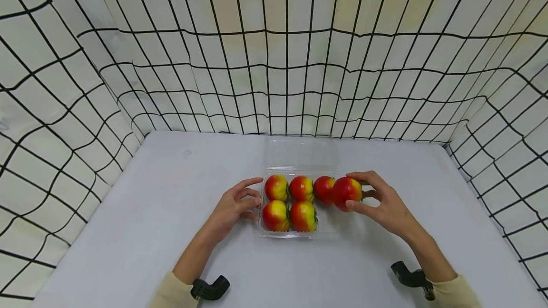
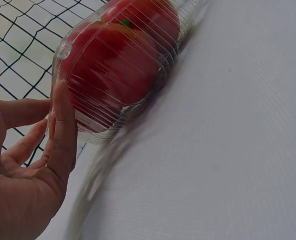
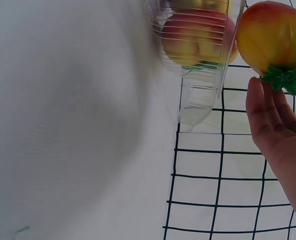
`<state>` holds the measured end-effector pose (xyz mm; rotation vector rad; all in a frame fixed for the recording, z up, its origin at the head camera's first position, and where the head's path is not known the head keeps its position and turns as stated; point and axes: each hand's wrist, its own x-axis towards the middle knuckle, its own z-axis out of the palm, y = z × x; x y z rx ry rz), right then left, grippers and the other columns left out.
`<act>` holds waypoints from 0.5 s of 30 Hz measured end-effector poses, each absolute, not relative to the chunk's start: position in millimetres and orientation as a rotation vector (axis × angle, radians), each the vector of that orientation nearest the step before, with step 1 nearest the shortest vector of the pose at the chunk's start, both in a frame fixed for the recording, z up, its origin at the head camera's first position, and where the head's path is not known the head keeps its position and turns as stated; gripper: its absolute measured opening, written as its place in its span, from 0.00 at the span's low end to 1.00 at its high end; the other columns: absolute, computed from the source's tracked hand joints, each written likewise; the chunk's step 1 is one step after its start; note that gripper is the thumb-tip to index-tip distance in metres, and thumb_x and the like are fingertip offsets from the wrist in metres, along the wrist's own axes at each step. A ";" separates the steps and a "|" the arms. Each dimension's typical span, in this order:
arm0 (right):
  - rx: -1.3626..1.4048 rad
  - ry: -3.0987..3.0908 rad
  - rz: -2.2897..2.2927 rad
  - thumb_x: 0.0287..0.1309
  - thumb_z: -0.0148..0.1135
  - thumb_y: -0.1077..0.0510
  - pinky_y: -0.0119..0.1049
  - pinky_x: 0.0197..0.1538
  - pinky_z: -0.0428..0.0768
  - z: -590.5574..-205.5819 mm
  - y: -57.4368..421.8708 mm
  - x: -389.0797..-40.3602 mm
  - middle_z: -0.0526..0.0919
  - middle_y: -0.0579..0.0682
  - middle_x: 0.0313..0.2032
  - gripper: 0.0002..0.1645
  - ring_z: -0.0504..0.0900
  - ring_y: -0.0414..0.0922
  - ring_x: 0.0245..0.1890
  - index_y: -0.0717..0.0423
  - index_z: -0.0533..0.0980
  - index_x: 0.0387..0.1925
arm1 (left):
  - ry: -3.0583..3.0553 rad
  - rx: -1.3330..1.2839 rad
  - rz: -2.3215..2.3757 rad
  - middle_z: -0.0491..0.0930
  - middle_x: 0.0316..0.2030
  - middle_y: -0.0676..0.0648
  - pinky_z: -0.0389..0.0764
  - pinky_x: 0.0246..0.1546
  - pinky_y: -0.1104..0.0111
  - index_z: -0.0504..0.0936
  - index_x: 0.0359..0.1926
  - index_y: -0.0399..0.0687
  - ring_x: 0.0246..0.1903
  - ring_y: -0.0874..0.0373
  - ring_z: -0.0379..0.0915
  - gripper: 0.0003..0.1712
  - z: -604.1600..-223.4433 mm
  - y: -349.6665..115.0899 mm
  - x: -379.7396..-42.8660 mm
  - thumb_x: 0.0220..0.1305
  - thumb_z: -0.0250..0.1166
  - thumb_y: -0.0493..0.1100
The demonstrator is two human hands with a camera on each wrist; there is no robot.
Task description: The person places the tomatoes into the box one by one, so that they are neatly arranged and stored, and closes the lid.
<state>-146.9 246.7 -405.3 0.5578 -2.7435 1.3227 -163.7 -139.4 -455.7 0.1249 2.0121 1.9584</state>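
Note:
A clear plastic clamshell box (image 1: 278, 235) holds several red-and-yellow tomatoes, among them a front-left tomato (image 1: 275, 216) and a back-row tomato (image 1: 323, 189) partly hidden by the held one. My right hand (image 1: 387, 206) grips another tomato (image 1: 347, 193) between thumb and fingers, over the box's right end. In the right wrist view this tomato (image 3: 270, 37) shows a green leafy top turned toward the fingers, raised beside the box. At the box's left end, my left hand (image 1: 233, 207) touches the side wall with spread fingers. The left wrist view shows those fingertips (image 2: 61, 92) against the clear plastic.
The box's clear lid (image 1: 299, 153) lies folded back behind it. A white surface (image 1: 171, 213) lies under everything. Black wire grid (image 1: 287, 68) stands at the back and both sides. Each wrist wears a black mount (image 1: 210, 289).

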 end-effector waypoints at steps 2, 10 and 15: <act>0.569 -2.752 1.323 0.59 0.76 0.52 0.27 0.56 0.83 -405.8 245.3 -146.5 0.78 0.49 0.61 0.38 0.75 0.39 0.60 0.49 0.72 0.69 | 2.015 0.124 1.958 0.78 0.46 0.45 0.89 0.39 0.68 0.68 0.75 0.51 0.41 0.54 0.80 0.33 -455.6 -140.9 -163.4 0.72 0.66 0.41; 0.621 -2.766 1.337 0.59 0.75 0.52 0.29 0.56 0.84 -408.0 244.8 -142.7 0.79 0.48 0.60 0.37 0.78 0.42 0.58 0.49 0.72 0.69 | 2.012 0.127 1.956 0.78 0.45 0.46 0.89 0.39 0.68 0.69 0.75 0.51 0.42 0.54 0.79 0.33 -455.6 -141.4 -164.0 0.72 0.66 0.41; 0.648 -2.768 1.340 0.59 0.75 0.52 0.30 0.56 0.85 -409.9 244.0 -141.7 0.80 0.48 0.59 0.36 0.79 0.44 0.57 0.47 0.73 0.68 | 2.012 0.124 1.957 0.78 0.45 0.46 0.90 0.39 0.67 0.69 0.75 0.51 0.42 0.53 0.79 0.33 -456.4 -141.3 -163.6 0.72 0.66 0.41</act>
